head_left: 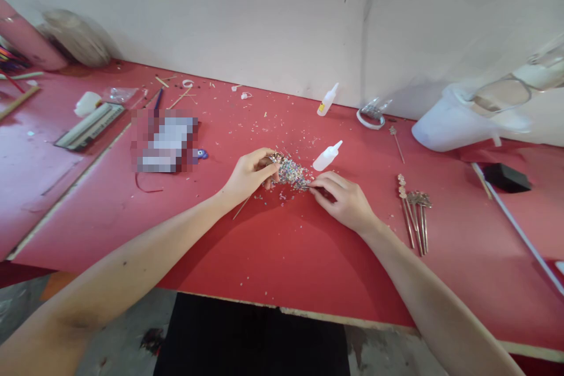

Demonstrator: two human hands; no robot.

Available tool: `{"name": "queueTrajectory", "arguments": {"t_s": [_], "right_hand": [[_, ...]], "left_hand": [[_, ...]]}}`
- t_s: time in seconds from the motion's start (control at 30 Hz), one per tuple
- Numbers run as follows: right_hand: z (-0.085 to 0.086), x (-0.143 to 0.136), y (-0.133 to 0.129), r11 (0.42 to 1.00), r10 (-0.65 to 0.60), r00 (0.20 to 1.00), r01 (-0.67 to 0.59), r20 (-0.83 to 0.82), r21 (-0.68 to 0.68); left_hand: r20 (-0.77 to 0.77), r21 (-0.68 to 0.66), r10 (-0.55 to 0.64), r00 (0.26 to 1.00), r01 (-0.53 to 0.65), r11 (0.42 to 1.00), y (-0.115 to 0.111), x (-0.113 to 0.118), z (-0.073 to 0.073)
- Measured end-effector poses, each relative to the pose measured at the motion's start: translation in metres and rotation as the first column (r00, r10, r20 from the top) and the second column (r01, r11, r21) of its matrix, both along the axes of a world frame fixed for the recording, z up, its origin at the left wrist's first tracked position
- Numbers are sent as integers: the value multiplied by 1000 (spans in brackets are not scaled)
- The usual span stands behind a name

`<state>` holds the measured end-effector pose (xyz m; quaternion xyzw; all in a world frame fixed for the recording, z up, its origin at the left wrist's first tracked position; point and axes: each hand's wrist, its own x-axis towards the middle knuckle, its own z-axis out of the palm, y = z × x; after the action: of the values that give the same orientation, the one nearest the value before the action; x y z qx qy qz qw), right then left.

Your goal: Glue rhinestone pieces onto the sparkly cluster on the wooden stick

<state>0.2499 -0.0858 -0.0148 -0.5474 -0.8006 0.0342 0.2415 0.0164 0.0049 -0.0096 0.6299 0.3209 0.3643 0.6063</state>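
Observation:
My left hand (255, 170) is closed around a gold hair stick; the ornate head (277, 157) shows by the fingertips and the thin shaft (240, 208) comes out below the hand. Just beside it a loose pile of small glittering rhinestones (291, 171) is spread on the red table. At the pile's right edge my right hand (341, 197) is pinched together, fingertips at the stones. Whatever is between those fingertips is too small to make out. Behind the right hand, a white glue bottle (325, 158) lies on its side.
Several finished-looking gold hair sticks (416, 214) lie right, with a single one (398, 144) farther back. A second small bottle (328, 100), a white ring-shaped lid (371, 118) and a white jug (453, 117) are near the wall. Left are a blurred-out flat object (170, 144) and a long box (90, 126).

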Motion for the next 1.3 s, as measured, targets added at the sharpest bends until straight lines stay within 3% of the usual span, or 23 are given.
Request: {"name": "queueTrajectory", "arguments": {"t_s": [1.3], "right_hand": [[-2, 0, 1, 1000, -9, 1000, 9, -6, -6]], "left_hand": [[0, 6, -11, 1000, 11, 1000, 0, 0, -3]]}}
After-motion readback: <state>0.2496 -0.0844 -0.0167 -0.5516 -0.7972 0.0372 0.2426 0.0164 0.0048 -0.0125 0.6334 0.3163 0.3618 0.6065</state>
